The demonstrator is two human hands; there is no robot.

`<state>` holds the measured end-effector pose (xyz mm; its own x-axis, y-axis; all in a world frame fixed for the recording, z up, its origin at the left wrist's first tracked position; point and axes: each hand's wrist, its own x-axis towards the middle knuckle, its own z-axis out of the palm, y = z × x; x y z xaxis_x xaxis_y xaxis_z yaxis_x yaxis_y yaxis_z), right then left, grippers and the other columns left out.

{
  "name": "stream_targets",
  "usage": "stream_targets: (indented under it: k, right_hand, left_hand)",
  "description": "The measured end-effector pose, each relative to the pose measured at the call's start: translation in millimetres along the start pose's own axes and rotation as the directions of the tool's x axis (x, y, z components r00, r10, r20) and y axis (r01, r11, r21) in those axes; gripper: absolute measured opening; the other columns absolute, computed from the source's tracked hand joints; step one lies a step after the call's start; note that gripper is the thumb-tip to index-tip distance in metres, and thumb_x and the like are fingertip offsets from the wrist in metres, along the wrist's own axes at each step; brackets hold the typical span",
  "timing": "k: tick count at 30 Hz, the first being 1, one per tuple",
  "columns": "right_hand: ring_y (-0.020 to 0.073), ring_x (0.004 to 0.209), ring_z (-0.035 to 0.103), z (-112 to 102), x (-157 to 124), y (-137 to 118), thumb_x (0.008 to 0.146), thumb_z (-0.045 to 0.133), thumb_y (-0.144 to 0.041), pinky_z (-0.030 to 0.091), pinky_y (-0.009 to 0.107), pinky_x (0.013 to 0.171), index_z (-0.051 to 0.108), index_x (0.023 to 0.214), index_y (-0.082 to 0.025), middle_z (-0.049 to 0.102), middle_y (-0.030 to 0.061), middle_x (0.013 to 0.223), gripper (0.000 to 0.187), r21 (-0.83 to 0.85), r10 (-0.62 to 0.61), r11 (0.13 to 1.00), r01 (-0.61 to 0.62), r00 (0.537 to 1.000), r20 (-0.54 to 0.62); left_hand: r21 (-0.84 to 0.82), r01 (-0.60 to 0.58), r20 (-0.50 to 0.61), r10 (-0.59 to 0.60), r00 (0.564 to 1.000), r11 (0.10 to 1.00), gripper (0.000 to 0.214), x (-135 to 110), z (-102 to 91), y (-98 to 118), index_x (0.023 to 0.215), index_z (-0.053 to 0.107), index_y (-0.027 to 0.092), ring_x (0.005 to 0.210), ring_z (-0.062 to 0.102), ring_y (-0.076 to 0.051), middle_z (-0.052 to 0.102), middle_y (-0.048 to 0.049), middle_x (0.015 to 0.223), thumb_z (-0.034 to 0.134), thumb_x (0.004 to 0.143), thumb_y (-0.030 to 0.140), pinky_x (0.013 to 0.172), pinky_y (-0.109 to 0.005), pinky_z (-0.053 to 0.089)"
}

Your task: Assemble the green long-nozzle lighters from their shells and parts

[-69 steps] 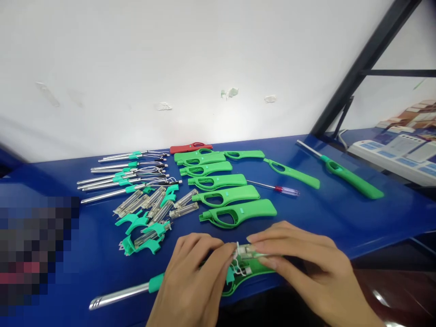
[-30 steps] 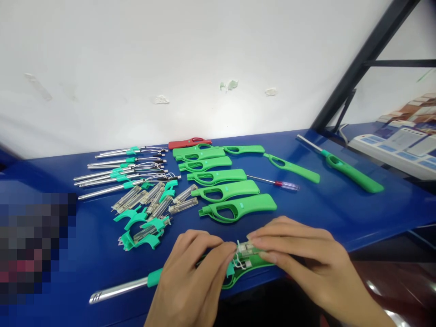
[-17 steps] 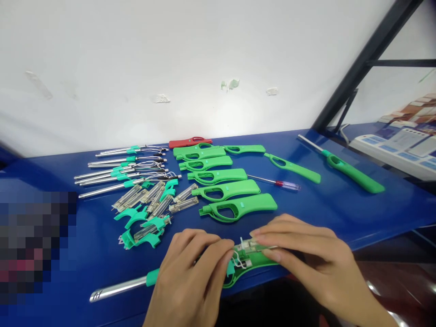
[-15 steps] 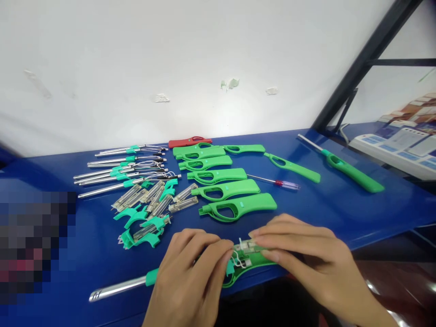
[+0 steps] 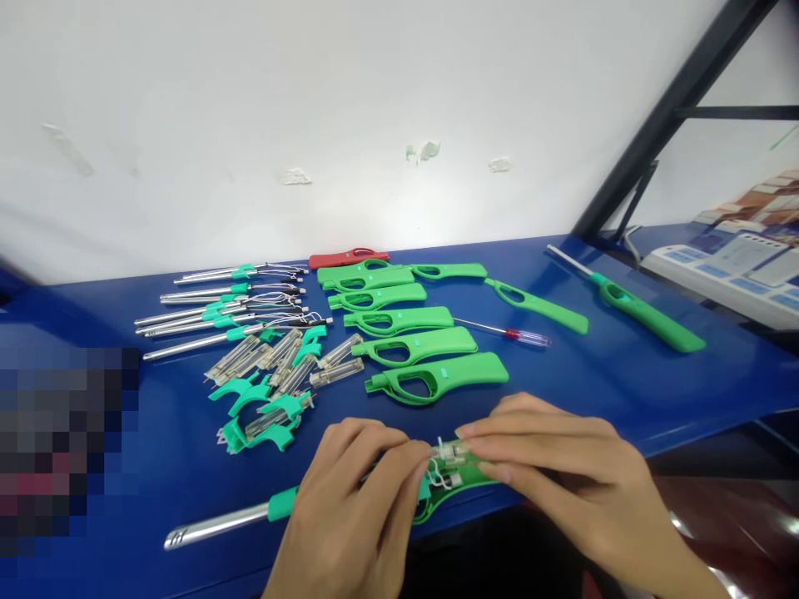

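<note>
At the table's front edge lies an opened green gas lighter (image 5: 430, 506), its silver tube (image 5: 218, 526) pointing left. My left hand (image 5: 355, 499) is closed around its trigger end, hiding much of that part, with thumb and forefinger pressed together. A clear fuel tank (image 5: 450, 452) is pinched between the thumb and fingers of my right hand (image 5: 568, 466), over the handle shell. White wires (image 5: 444, 480) and a teal part show between the hands. Whether the tank is seated in the shell, I cannot tell.
Several green handle shells (image 5: 462, 373) lie behind my hands, a red one (image 5: 340, 260) at the back. Clear tanks (image 5: 337, 373) and teal triggers (image 5: 275, 439) are heaped left, below wired metal tubes (image 5: 193, 344). A screwdriver (image 5: 528, 338) and a whole lighter (image 5: 649, 314) lie right.
My left hand has shifted slightly right along the lighter, showing more of the teal collar by the tube. The right hand keeps its pinch on the tank almost unmoved.
</note>
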<state>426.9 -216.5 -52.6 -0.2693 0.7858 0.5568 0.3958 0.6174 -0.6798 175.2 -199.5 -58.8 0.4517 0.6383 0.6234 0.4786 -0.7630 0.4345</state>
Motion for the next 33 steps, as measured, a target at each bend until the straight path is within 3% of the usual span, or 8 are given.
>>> stream_targets:
  k: [14,23,33]
  right_hand:
    - [0.0145,0.100,0.081,-1,-1,2,0.100,0.075,-0.009,0.063,0.029,0.096,0.083,0.124,-0.034,0.087,-0.0060,0.119,0.035,0.011,-0.012,1.000,0.012,1.000,0.019]
    - [0.0146,0.097,0.081,-5,-1,1,0.100,0.076,-0.011,0.065,0.026,0.094,0.085,0.121,-0.034,0.088,-0.0052,0.115,0.032,-0.034,-0.017,0.999,0.017,1.000,-0.012]
    - [0.0179,0.092,0.084,-3,2,-1,0.098,0.077,-0.010,0.068,0.032,0.088,0.086,0.119,-0.034,0.089,-0.0038,0.113,0.033,-0.005,-0.039,0.999,0.039,0.999,-0.015]
  left_hand:
    - [0.017,-0.023,0.026,0.022,0.999,1.000,0.031,-2,-0.7,0,0.122,0.068,0.018,0.097,0.061,-0.017,0.071,-0.0026,0.105,0.064,0.101,-0.004,0.090,-0.034,0.054]
    - [-0.058,0.016,-0.012,-0.017,1.000,0.998,0.027,4,-4.2,2,0.120,0.070,0.019,0.099,0.065,-0.013,0.073,-0.0015,0.106,0.066,0.102,0.000,0.091,-0.026,0.056]
    - [-0.026,-0.063,-0.049,0.062,0.997,0.998,0.023,8,-1.3,6,0.112,0.066,0.016,0.089,0.069,-0.015,0.077,-0.0008,0.098,0.057,0.104,-0.003,0.082,-0.029,0.057]
